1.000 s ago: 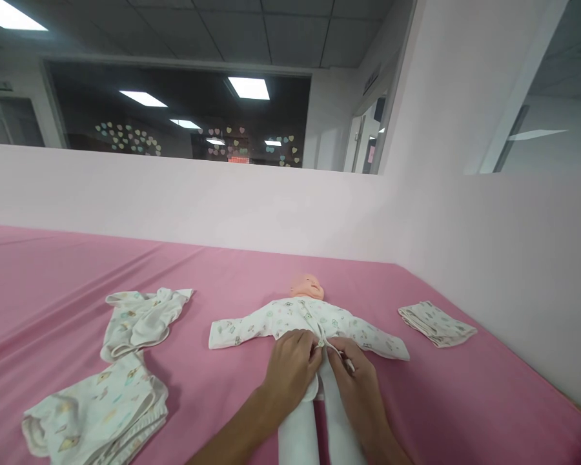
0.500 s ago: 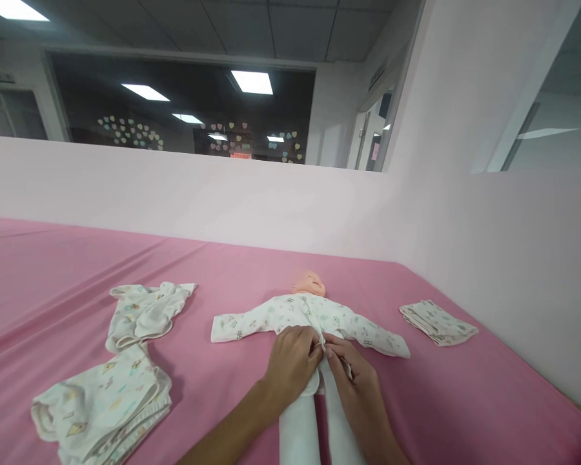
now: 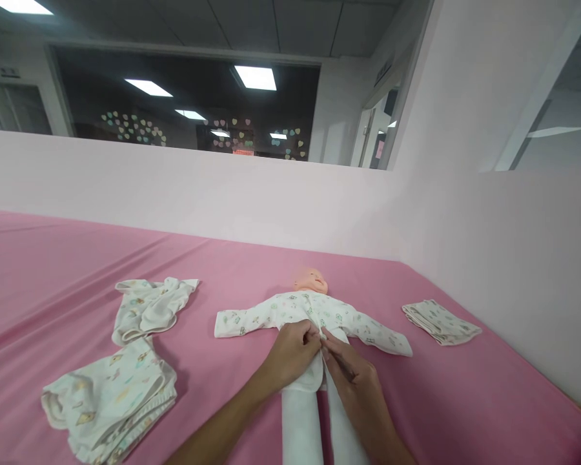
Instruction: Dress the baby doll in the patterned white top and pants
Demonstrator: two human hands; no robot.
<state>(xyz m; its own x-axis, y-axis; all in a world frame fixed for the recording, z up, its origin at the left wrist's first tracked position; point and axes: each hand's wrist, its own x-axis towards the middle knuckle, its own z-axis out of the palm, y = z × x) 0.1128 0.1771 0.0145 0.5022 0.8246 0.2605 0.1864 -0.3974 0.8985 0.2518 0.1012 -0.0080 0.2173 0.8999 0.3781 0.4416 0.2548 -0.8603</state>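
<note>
A baby doll (image 3: 311, 280) lies on its back on the pink sheet, its head toward the wall. It wears a white printed baby top (image 3: 295, 309) with both sleeves spread wide, and plain white pants (image 3: 301, 423) cover its legs. At the front of the top, my left hand (image 3: 295, 349) pinches the fabric edge with thumb and fingers. Close beside it, my right hand (image 3: 351, 371) pinches the same front opening from the other side. My fingertips nearly meet and hide whatever fastening is between them.
Printed baby clothes (image 3: 116, 394) lie folded at the front left, with a crumpled printed garment (image 3: 152, 309) behind them. A folded printed cloth (image 3: 441, 323) rests at the right. White walls (image 3: 198, 194) bound the pink-covered surface (image 3: 53, 278) at the back and right.
Both hands stay at the front of the top, with small finger movements. My fingertips have drawn a little closer together. The view has shifted slightly.
</note>
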